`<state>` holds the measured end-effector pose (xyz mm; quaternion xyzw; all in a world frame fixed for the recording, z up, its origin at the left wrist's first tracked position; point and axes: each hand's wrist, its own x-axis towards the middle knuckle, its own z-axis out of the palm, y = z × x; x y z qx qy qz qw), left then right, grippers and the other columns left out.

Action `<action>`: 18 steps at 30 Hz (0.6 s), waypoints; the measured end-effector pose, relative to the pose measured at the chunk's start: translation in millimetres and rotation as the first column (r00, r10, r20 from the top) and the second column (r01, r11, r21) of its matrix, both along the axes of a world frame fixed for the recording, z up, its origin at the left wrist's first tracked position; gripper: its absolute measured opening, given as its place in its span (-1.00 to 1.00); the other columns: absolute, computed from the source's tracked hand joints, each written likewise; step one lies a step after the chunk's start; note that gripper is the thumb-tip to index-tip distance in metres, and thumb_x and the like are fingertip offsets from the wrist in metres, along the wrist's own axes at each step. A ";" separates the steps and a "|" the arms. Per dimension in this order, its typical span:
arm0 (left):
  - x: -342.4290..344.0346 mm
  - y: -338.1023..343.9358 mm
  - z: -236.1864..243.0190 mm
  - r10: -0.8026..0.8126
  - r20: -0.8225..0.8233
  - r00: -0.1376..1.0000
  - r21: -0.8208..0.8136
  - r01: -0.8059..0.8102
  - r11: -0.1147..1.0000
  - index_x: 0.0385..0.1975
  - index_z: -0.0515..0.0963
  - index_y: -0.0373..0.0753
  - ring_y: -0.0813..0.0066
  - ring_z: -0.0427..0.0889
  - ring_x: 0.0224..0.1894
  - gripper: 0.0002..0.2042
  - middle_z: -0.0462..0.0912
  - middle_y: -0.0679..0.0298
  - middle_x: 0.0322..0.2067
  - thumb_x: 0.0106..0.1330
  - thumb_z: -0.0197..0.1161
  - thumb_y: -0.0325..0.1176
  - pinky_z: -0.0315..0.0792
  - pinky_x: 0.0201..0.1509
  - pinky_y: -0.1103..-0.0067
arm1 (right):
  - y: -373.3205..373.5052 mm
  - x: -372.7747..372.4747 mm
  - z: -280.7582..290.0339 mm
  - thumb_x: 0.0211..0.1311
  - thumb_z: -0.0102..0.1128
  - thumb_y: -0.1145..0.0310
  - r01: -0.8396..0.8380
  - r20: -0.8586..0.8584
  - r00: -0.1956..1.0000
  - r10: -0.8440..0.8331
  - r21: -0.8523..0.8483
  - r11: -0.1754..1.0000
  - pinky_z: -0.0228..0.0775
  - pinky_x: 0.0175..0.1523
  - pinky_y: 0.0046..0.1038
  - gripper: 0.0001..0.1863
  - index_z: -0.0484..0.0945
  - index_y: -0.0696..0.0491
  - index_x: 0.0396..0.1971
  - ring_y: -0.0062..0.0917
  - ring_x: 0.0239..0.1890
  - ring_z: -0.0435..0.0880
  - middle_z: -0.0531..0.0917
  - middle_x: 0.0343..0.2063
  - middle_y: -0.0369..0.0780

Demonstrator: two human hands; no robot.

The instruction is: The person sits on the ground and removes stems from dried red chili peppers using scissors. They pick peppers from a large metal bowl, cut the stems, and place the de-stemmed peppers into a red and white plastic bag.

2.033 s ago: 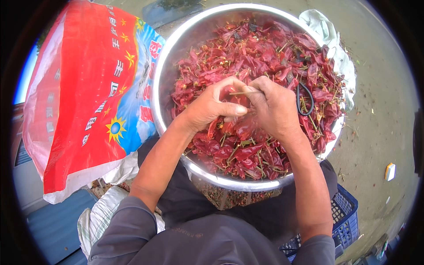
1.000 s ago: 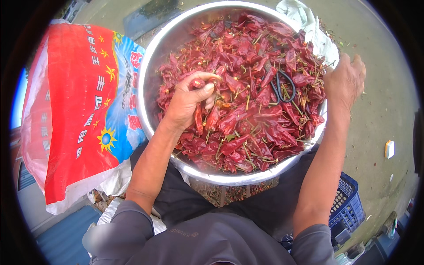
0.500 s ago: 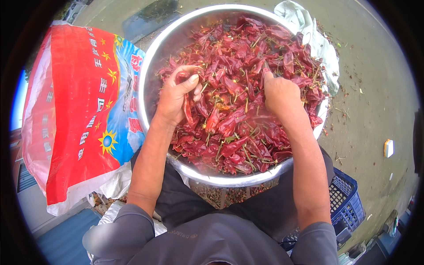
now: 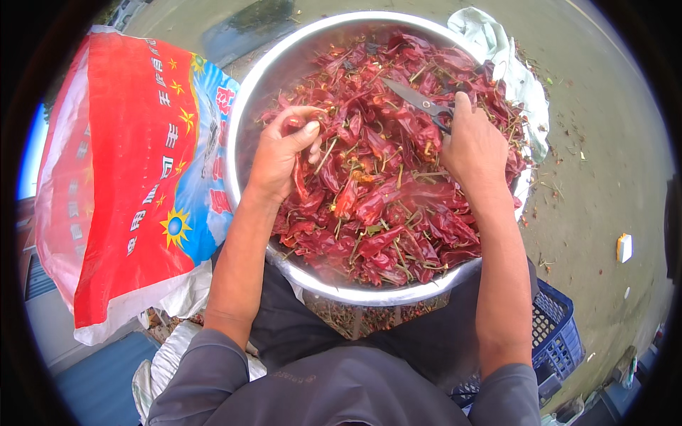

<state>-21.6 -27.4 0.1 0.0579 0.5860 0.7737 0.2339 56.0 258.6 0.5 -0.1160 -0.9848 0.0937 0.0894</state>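
Note:
A wide metal basin (image 4: 250, 92) in front of me is heaped with dried red chili peppers (image 4: 383, 206), many with stems on. Over the basin's left part, my left hand (image 4: 283, 150) is closed around a dried chili pepper (image 4: 300, 179) that hangs below the fingers. My right hand (image 4: 477, 142), over the right side of the heap, grips a pair of scissors (image 4: 419, 99). Their dark handles are partly hidden by my fingers. The metal blades point up and left above the peppers and look closed together.
A large red, white and blue woven sack (image 4: 135, 177) stands left of the basin. A pale sack (image 4: 497, 50) lies against the basin's far right rim. At the lower right is a blue plastic crate (image 4: 558, 334). A small white and yellow object (image 4: 624, 248) lies on the ground.
My right hand has moved right and a little back toward the rim, and the scissors now show plainly. My left hand stays nearly in place with its pepper.

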 end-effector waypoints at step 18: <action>-9.2 -9.4 -0.5 0.111 -0.052 0.992 0.046 -0.109 0.993 0.05 0.51 -0.30 0.52 0.52 -0.39 -0.76 0.58 0.26 -0.24 0.43 0.25 -0.49 0.47 -0.34 0.58 | -39.5 16.5 -16.3 0.09 0.50 0.43 -0.490 -0.334 0.872 0.358 -0.607 0.626 0.48 0.23 -0.28 -0.29 0.37 0.09 0.26 -0.17 0.15 0.64 0.63 0.06 -0.04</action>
